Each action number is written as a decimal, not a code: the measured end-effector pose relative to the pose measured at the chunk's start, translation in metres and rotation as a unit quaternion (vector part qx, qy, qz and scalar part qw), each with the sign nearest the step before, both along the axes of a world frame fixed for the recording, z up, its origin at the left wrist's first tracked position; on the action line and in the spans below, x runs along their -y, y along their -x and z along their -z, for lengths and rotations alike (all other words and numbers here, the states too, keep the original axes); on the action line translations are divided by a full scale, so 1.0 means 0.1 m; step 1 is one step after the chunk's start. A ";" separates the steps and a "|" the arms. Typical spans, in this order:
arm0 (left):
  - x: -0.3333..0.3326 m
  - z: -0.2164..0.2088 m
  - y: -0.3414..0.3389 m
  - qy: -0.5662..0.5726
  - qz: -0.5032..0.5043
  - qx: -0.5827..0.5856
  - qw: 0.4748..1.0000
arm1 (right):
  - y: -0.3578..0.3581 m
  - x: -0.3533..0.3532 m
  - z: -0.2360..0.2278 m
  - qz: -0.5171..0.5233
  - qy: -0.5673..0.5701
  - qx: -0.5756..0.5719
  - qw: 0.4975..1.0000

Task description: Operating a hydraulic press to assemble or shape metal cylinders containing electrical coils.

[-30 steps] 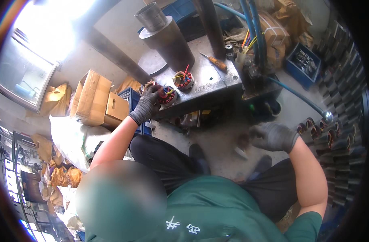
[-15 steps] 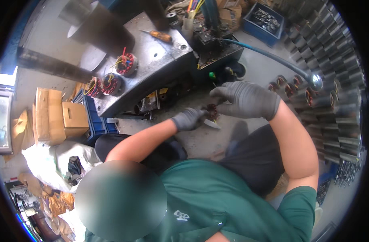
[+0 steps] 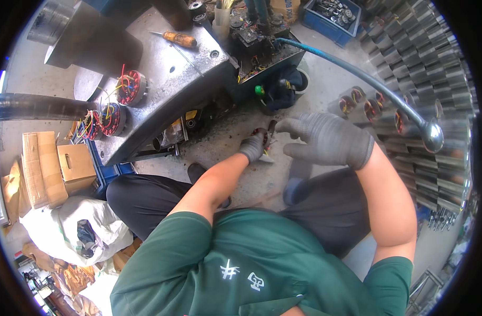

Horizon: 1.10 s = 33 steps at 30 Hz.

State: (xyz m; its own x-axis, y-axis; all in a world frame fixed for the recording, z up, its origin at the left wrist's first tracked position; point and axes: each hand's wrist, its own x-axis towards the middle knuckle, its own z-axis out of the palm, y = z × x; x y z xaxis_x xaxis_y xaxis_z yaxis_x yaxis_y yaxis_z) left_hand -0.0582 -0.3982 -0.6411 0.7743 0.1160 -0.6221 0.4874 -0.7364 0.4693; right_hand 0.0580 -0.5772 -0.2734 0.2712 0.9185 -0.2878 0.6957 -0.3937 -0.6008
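Left hand (image 3: 253, 146), gloved in grey: fingers bent and clamped on a small wound ring (image 3: 260, 131); the ring sits at those fingertips, on the side away from the wrist, below and left of the other hand's fingertips. Orientation: its visible edge points forward, away from the wearer; the covering glove leaves too little in view to settle its long axis, or which way its open face looks. Appearance: dark red windings, rounded outline, part shaded; thin yellow-green wires (image 3: 266, 152) trail just below the gripping fingers; a pale flat piece (image 3: 264, 159) shows beneath these. Right hand (image 3: 333, 139), likewise gloved: thumb and fingers apart, gap facing the ring, nothing seen between them; ring near, apart from these fingertips. Beyond the left fingers, forward and left: metal bench (image 3: 157, 100), bearing similar red-wound rings (image 3: 131, 88) with loose coloured leads.
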 end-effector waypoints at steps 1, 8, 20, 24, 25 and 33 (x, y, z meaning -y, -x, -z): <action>-0.03 -0.01 -0.01 -0.014 0.010 0.030 0.999 | -0.03 -0.01 0.01 0.002 0.012 -0.004 1.000; -0.41 -1.04 -0.27 0.330 -0.263 0.137 0.896 | -0.17 0.00 0.11 0.064 0.011 0.027 0.998; -1.08 -3.98 0.13 0.541 -0.267 0.337 0.723 | 0.17 -0.83 -0.25 0.183 -0.353 -0.595 0.698; -1.09 -3.89 0.24 0.533 -0.303 0.412 0.674 | 0.39 -1.15 -0.45 0.206 -0.467 -0.091 0.855; -1.10 -3.86 0.26 0.471 -0.286 0.428 0.717 | 0.38 -1.25 -0.49 0.210 -0.496 -0.067 0.840; -1.04 -3.79 0.17 0.355 -0.228 0.604 0.676 | 0.29 -1.45 -0.65 0.177 -0.363 0.130 0.905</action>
